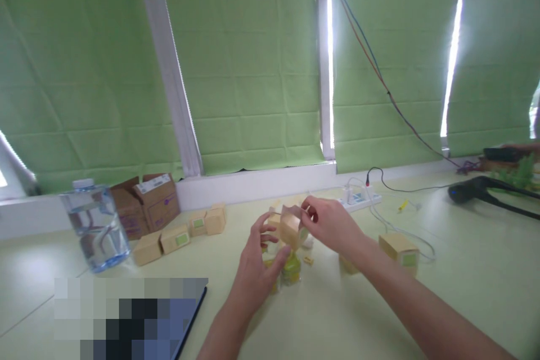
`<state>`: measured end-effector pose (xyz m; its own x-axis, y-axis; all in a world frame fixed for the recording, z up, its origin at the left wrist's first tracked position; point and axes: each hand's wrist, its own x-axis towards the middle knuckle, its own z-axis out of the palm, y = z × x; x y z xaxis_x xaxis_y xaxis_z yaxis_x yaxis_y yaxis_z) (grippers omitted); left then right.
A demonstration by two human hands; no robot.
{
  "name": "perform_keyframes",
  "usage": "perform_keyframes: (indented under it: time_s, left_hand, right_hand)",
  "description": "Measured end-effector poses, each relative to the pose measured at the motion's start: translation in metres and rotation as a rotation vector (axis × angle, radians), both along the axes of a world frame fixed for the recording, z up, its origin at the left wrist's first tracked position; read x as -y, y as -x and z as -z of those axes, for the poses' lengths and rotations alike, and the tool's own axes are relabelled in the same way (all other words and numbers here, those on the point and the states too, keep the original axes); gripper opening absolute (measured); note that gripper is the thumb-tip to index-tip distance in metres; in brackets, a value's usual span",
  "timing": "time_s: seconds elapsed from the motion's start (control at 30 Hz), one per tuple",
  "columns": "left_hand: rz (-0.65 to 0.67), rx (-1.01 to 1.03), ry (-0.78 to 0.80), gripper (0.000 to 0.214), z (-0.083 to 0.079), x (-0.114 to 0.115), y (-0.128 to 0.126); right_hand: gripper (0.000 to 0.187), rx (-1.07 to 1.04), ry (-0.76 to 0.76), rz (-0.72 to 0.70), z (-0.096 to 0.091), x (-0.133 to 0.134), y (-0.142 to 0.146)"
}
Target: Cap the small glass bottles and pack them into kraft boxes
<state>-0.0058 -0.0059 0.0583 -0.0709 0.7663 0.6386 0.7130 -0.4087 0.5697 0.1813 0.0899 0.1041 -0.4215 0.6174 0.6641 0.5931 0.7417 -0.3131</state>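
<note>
A small tan cardboard box (pixel 291 229) is tilted in front of me, its top flap raised. My right hand (pixel 329 222) pinches this flap between thumb and fingers. My left hand (pixel 258 261) is curved around the box's left side, fingers and thumb apart; whether it presses on the cardboard I cannot tell. Just below the box stands a small clear container with yellow-green contents (pixel 292 270). A similar yellow container (pixel 273 278) is partly hidden behind my left thumb. A small yellow piece (pixel 308 260) lies to their right.
Several small tan boxes (pixel 175 239) sit at left, near a large water bottle (pixel 97 228) and an open brown carton (pixel 158 202). Another box (pixel 400 252) lies beyond my right forearm. A power strip (pixel 358 200) with cables is at the back. A pixelated dark-edged panel (pixel 194 315) occupies the front left.
</note>
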Motion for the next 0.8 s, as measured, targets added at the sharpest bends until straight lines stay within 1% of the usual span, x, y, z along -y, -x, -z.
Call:
perform_keyframes:
  time_s: [0.03,0.1,0.2,0.27,0.37,0.43,0.53,0.63,0.8]
  left_hand:
    - [0.009,-0.019,-0.013,0.065,0.001,0.0,0.0]
    - [0.007,-0.058,-0.04,0.065,0.003,0.0,0.001]
    - [-0.011,-0.083,-0.098,0.07,0.004,-0.001,0.004]
    - [-0.015,-0.097,-0.154,0.072,0.004,-0.002,0.004]
    - [-0.025,-0.157,-0.224,0.061,0.001,-0.003,0.003]
    - [-0.043,-0.187,-0.227,0.052,-0.002,-0.003,0.002]
    - [-0.068,-0.18,-0.179,0.047,-0.005,-0.003,0.004]
    - [-0.086,-0.165,-0.124,0.044,-0.006,-0.004,0.007]
    - [-0.116,-0.075,-0.083,0.043,-0.005,-0.005,0.01]
  right_hand:
    - [0.014,-0.073,0.006,-0.077,0.007,0.006,0.007]
    - [0.011,-0.233,0.019,-0.182,0.022,0.014,0.016]
    - [0.012,-0.399,0.088,-0.319,0.037,0.018,0.018]
    - [0.015,-0.487,0.163,-0.373,0.042,0.017,0.015]
    - [0.022,-0.582,0.296,-0.425,0.044,0.016,0.011]
    - [0.024,-0.588,0.357,-0.467,0.043,0.017,0.011]
    - [0.026,-0.528,0.364,-0.501,0.044,0.018,0.012]
    - [0.026,-0.453,0.334,-0.497,0.046,0.017,0.013]
    - [0.025,-0.297,0.359,-0.474,0.051,0.012,0.013]
